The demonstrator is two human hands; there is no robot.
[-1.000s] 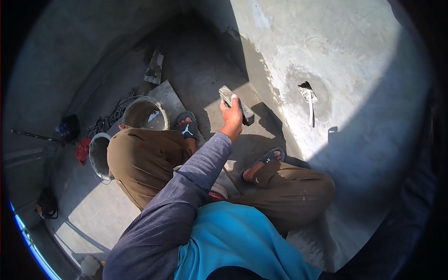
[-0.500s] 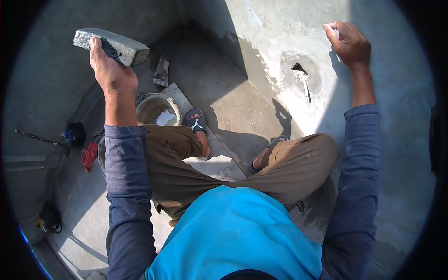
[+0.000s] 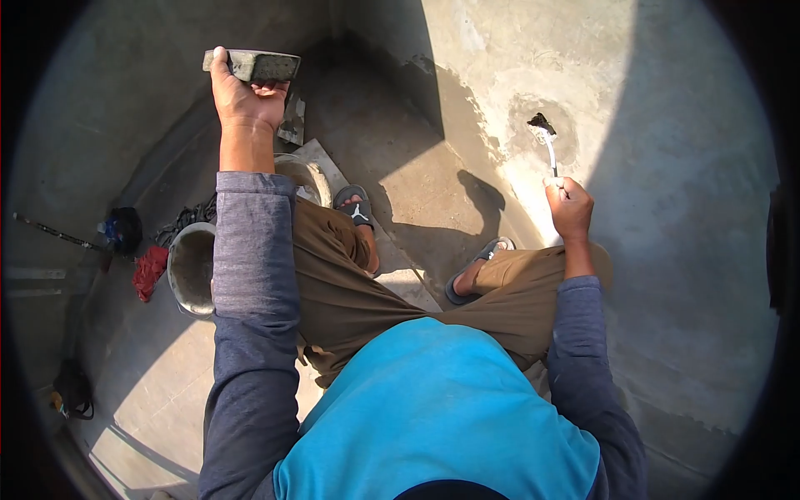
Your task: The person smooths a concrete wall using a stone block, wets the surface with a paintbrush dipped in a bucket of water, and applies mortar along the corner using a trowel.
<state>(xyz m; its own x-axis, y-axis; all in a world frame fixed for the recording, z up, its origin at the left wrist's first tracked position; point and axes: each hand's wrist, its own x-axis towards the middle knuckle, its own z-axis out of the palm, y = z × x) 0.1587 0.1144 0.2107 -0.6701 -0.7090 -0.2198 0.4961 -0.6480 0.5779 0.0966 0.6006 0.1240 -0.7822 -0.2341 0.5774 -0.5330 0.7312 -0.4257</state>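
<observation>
Grey block lies across the left hand, long axis seemingly left-to-right.

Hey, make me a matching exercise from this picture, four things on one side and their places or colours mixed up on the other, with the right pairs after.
Things:
1. Block
2. White strip
3. Crumpled item
4. Shirt front

Places or colours:
A. Between the wall hole and the right hand in this view
B. Bright blue
C. Held up in the left hand
D. Red, next to a bucket

Right pairs: 1-C, 2-A, 3-D, 4-B.
</observation>
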